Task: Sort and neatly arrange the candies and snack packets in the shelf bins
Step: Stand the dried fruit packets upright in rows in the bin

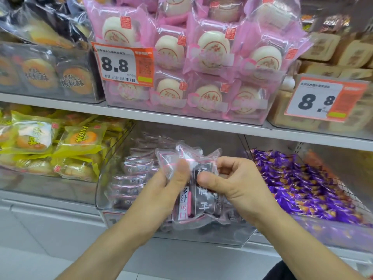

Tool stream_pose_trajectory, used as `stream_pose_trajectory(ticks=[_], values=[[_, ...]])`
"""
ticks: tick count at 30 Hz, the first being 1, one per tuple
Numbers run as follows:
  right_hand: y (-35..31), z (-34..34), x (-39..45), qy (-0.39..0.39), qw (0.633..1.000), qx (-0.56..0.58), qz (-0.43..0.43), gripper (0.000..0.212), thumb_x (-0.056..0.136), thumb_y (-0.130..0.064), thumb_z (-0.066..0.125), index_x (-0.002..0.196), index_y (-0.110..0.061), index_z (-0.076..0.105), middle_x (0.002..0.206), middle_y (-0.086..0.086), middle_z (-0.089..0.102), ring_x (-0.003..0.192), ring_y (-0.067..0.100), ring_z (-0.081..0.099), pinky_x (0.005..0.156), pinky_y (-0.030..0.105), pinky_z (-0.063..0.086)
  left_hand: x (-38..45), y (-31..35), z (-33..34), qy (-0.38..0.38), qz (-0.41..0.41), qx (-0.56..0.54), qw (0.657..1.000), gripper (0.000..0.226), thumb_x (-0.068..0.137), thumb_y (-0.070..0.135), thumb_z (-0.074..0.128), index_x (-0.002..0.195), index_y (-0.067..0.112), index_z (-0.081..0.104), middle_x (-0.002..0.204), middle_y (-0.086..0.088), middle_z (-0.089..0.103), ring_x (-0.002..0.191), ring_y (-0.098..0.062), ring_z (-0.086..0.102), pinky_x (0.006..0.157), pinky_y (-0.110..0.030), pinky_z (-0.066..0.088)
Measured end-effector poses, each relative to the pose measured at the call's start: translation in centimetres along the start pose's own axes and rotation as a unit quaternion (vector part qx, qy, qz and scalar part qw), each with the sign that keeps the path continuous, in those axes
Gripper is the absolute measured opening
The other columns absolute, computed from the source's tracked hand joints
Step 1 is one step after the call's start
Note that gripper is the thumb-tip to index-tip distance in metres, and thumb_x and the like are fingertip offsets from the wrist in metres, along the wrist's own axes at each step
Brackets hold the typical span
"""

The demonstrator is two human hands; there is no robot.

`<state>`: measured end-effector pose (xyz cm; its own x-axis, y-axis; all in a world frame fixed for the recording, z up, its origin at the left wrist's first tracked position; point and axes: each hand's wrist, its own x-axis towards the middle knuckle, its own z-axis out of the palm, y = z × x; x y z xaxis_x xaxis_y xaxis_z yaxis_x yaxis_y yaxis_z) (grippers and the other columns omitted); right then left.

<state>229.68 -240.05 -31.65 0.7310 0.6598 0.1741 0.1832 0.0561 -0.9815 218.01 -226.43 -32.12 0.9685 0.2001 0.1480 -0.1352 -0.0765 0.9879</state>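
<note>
Both my hands hold a small stack of dark plum snack packets (201,190) in clear wrappers, upright over the middle clear bin (105,188) on the lower shelf. My left hand (167,186) grips the stack from the left, thumb pressed on the front packet. My right hand (232,178) pinches it from the right, thumb on the front and fingers curled behind. More packets of the same kind (133,178) lie stacked in the bin's left part.
Yellow pastry packets (60,146) fill the bin at left. Purple wrapped candies (302,184) fill the bin at right. Above, pink bun packets (201,57) sit behind an 8.8 price tag (121,65), with dark pastry packs left and beige boxes right.
</note>
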Motion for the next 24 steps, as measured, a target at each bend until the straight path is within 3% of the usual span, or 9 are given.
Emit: stream_pose_trajectory(ticks=[1,3,6,8,12,15,17,21,24], values=[[0.1,0.2,0.1,0.013,1.000,-0.016,-0.011,0.091,0.036,-0.063,0.093,0.088,0.007,0.067,0.094,0.036,0.066,0.079,0.021,0.055,0.075,0.057,0.053,-0.1,0.3,0.0,-0.019,0.003,0.010,1.000,0.038,0.096,0.053,0.046,0.117,0.031,0.070,0.118,0.014,0.071,0.117,-0.005,0.062,0.103,-0.024,0.046],[0.5,0.3,0.2,0.041,0.996,-0.070,-0.038,0.086,0.035,-0.074,0.086,0.080,-0.004,0.062,0.072,0.010,0.067,0.069,0.011,0.051,0.062,0.039,0.050,-0.3,0.4,-0.2,-0.029,0.013,0.024,0.999,0.037,0.096,0.040,0.055,0.123,0.017,0.065,0.124,0.006,0.069,0.120,-0.010,0.061,0.104,-0.025,0.046],[1.0,0.4,0.2,0.045,0.996,-0.074,-0.021,0.097,0.031,-0.087,0.075,0.092,-0.016,0.052,0.075,-0.009,0.061,0.069,0.004,0.054,0.065,0.019,0.047,-0.4,0.3,-0.4,-0.028,0.020,-0.006,0.999,0.042,0.090,0.042,0.061,0.125,0.020,0.062,0.122,0.007,0.070,0.116,-0.008,0.063,0.097,-0.016,0.047],[1.4,0.7,0.0,-0.004,0.997,-0.073,0.016,0.104,0.036,-0.097,0.061,0.101,-0.016,0.051,0.079,-0.018,0.067,0.074,-0.003,0.060,0.073,0.014,0.048,-0.4,0.2,-0.3,-0.038,0.004,-0.027,0.999,0.045,0.089,0.043,0.063,0.129,0.024,0.060,0.125,0.006,0.068,0.119,-0.012,0.062,0.103,-0.025,0.047],[1.4,1.3,-0.3,-0.089,0.990,-0.085,0.073,0.104,0.056,-0.097,0.053,0.122,-0.017,0.059,0.125,0.009,0.067,0.120,0.025,0.061,0.107,0.048,0.043,-0.5,-0.6,-0.5,-0.032,-0.025,-0.003,0.999,0.058,0.080,0.063,0.062,0.130,0.034,0.060,0.131,0.010,0.064,0.125,-0.011,0.057,0.110,-0.040,0.038],[0.0,-0.1,-0.1,-0.135,0.987,-0.063,0.063,0.079,0.058,-0.081,0.069,0.111,-0.024,0.067,0.109,0.000,0.074,0.102,0.012,0.069,0.091,0.030,0.052,-0.3,0.1,-0.4,0.012,0.054,0.092,0.994,0.030,0.089,0.048,0.056,0.117,0.041,0.065,0.121,0.015,0.067,0.117,-0.001,0.060,0.098,-0.022,0.046],[-0.5,-1.3,0.0,-0.177,0.982,-0.029,0.052,0.071,0.060,-0.057,0.084,0.119,-0.022,0.066,0.114,0.004,0.073,0.104,0.017,0.069,0.086,0.030,0.056,-0.2,0.5,-0.7,0.009,0.076,0.150,0.986,0.030,0.092,0.055,0.049,0.119,0.047,0.061,0.121,0.017,0.065,0.118,-0.003,0.058,0.096,-0.023,0.048],[-0.3,-1.4,0.6,-0.193,0.981,-0.013,0.022,0.085,0.061,-0.026,0.092,0.135,-0.011,0.054,0.131,0.009,0.065,0.122,0.028,0.061,0.102,0.044,0.049,0.0,-0.5,-1.5,0.021,0.109,0.323,0.940,0.062,0.086,0.080,0.012,0.124,0.047,0.048,0.117,0.014,0.050,0.117,-0.006,0.047,0.097,-0.027,0.042],[-0.3,-0.8,1.1,-0.211,0.977,-0.001,-0.003,0.085,0.066,-0.017,0.089,0.140,-0.013,0.050,0.140,0.006,0.059,0.132,0.025,0.053,0.111,0.042,0.040,0.3,-0.5,-1.1,0.049,0.100,0.344,0.932,0.044,0.087,0.074,0.000,0.090,0.049,0.036,0.091,0.017,0.032,0.087,0.001,0.044,0.077,-0.011,0.036]])
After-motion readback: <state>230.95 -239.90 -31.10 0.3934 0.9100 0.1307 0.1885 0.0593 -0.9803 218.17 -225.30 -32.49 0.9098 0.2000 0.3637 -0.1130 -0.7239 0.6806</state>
